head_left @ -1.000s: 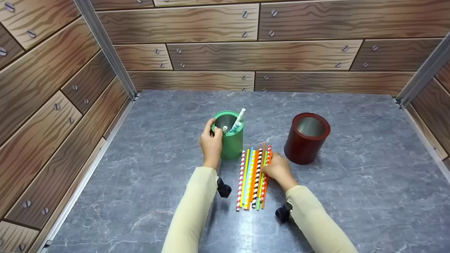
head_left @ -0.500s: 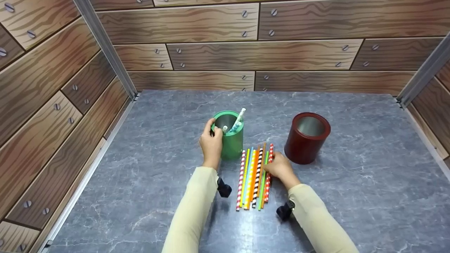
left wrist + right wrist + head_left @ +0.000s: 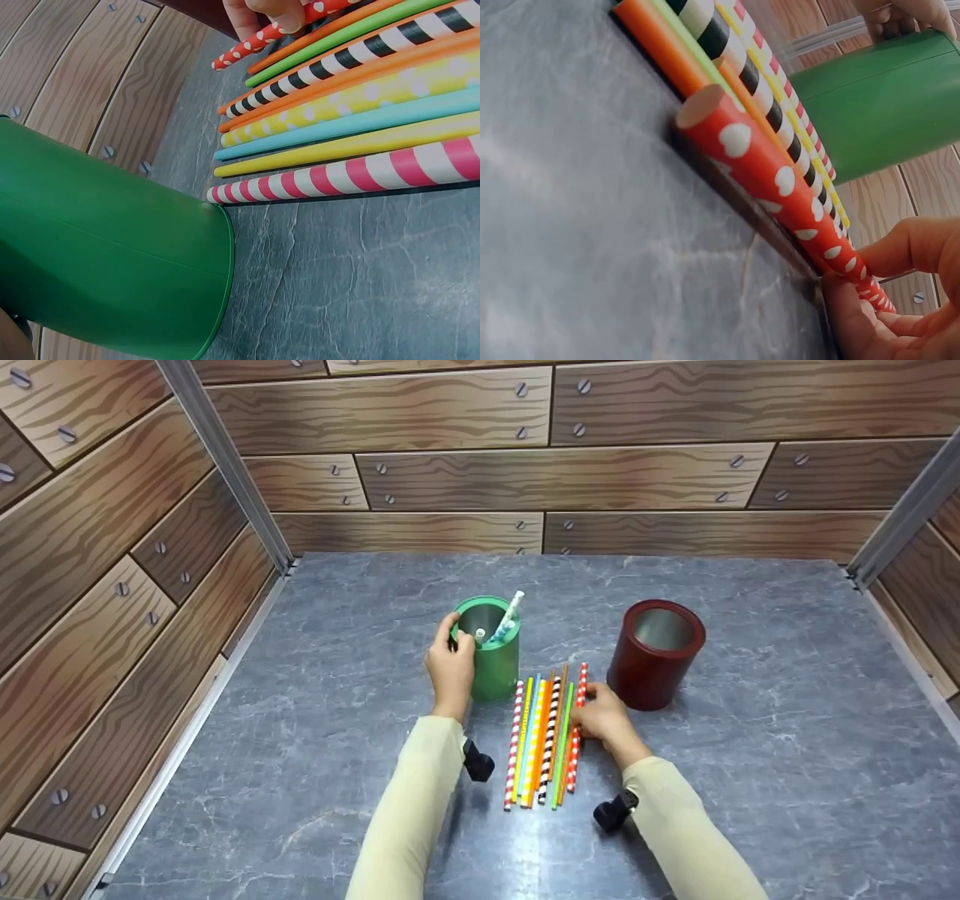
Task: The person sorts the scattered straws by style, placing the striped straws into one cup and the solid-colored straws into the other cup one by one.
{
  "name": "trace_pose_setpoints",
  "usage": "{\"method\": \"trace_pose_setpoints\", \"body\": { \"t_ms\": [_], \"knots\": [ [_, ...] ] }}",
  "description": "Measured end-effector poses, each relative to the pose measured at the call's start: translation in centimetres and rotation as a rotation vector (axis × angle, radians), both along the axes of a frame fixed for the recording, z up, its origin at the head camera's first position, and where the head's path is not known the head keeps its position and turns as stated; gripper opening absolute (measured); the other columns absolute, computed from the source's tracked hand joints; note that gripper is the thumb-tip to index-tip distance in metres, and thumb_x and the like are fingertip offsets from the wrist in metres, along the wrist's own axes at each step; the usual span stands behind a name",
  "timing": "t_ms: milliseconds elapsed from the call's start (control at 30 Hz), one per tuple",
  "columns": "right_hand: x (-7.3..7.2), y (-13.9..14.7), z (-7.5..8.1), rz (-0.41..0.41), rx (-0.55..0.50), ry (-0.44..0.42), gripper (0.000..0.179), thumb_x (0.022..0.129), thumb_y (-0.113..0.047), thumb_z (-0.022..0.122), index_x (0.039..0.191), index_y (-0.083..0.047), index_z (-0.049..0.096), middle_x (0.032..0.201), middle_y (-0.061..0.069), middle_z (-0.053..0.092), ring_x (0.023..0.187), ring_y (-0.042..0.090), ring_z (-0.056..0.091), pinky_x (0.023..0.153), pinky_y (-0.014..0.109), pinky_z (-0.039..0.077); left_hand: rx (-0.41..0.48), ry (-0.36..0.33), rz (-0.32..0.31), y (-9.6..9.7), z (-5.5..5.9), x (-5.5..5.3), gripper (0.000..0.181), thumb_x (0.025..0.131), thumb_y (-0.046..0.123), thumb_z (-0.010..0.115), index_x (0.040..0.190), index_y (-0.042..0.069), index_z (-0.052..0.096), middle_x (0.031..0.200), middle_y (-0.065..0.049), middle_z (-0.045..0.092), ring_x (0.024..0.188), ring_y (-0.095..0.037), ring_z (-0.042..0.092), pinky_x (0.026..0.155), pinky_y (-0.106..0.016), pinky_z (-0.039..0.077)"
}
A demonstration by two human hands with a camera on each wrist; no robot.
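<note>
A red straw with white hearts [image 3: 780, 184] lies midway between the left and right edges of the counter [image 3: 337, 697], pinched by the right hand [image 3: 606, 718], which covers part of it; whether it touches the counter is hard to tell. Just left lie the other straws [image 3: 540, 735], partly overlapping. The left hand [image 3: 450, 667] grips the rim of a green can [image 3: 496, 671], which hides the lower ends of pale straws [image 3: 513, 611]. A dark red can [image 3: 649, 679] stands nearer the right edge.
</note>
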State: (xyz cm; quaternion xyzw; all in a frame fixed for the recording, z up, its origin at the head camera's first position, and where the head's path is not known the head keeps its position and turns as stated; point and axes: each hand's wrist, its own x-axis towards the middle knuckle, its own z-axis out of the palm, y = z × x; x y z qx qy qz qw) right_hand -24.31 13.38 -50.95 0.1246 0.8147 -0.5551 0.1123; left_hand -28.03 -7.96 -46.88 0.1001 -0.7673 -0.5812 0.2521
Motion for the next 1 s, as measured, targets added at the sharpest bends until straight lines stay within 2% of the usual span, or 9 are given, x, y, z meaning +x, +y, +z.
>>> {"method": "trace_pose_setpoints", "body": {
  "t_ms": [167,400,600,767,933,1000],
  "knots": [
    [-0.1,0.0,0.0,0.000,-0.053,-0.023,0.066,0.068,0.007,0.057,0.131,0.005,0.038,0.089,0.012,0.052,0.065,0.015,0.054,0.054,0.028,0.051,0.001,-0.004,-0.003,0.1,0.0,0.1,0.039,0.085,0.013,0.047,0.121,0.015,0.061,0.087,-0.007,0.064,0.058,-0.012,0.038,0.057,-0.025,0.034],
    [0.0,-0.4,0.7,-0.013,-0.089,0.029,0.070,0.071,0.007,0.056,0.136,0.001,0.032,0.078,0.006,0.048,0.059,0.013,0.051,0.053,0.028,0.051,0.006,-0.013,-0.004,0.1,0.0,0.1,0.039,0.086,0.014,0.047,0.122,0.015,0.061,0.108,-0.007,0.066,0.064,-0.013,0.045,0.061,-0.025,0.037],
    [0.0,-0.6,2.1,-0.024,-0.036,0.109,0.070,0.070,0.005,0.056,0.136,-0.001,0.032,0.073,0.002,0.044,0.054,0.011,0.045,0.049,0.025,0.045,0.001,-0.017,-0.003,0.0,0.0,0.0,0.039,0.086,0.015,0.047,0.123,0.016,0.060,0.100,-0.008,0.066,0.062,-0.014,0.042,0.058,-0.025,0.036],
    [0.0,-0.8,3.0,-0.034,-0.060,0.142,0.069,0.071,0.005,0.056,0.136,-0.002,0.033,0.078,0.005,0.045,0.057,0.012,0.047,0.053,0.030,0.051,0.007,-0.013,-0.011,0.0,0.2,0.1,0.038,0.087,0.015,0.047,0.123,0.015,0.060,0.101,-0.007,0.066,0.058,-0.012,0.040,0.056,-0.024,0.035],
    [0.0,-1.1,4.0,-0.064,-0.094,0.190,0.069,0.070,0.007,0.056,0.134,-0.002,0.035,0.079,0.005,0.044,0.056,0.011,0.047,0.049,0.025,0.048,0.005,-0.005,-0.017,0.0,0.1,0.1,0.039,0.086,0.014,0.046,0.123,0.015,0.060,0.085,-0.009,0.064,0.055,-0.012,0.036,0.054,-0.025,0.033],
    [0.0,-1.2,4.5,-0.070,-0.112,0.208,0.068,0.071,0.008,0.056,0.134,-0.002,0.035,0.079,0.006,0.043,0.055,0.011,0.047,0.048,0.025,0.048,0.000,0.003,-0.010,0.0,0.1,0.1,0.039,0.085,0.013,0.046,0.122,0.015,0.061,0.084,-0.008,0.064,0.057,-0.011,0.037,0.056,-0.024,0.034]
  ]
}}
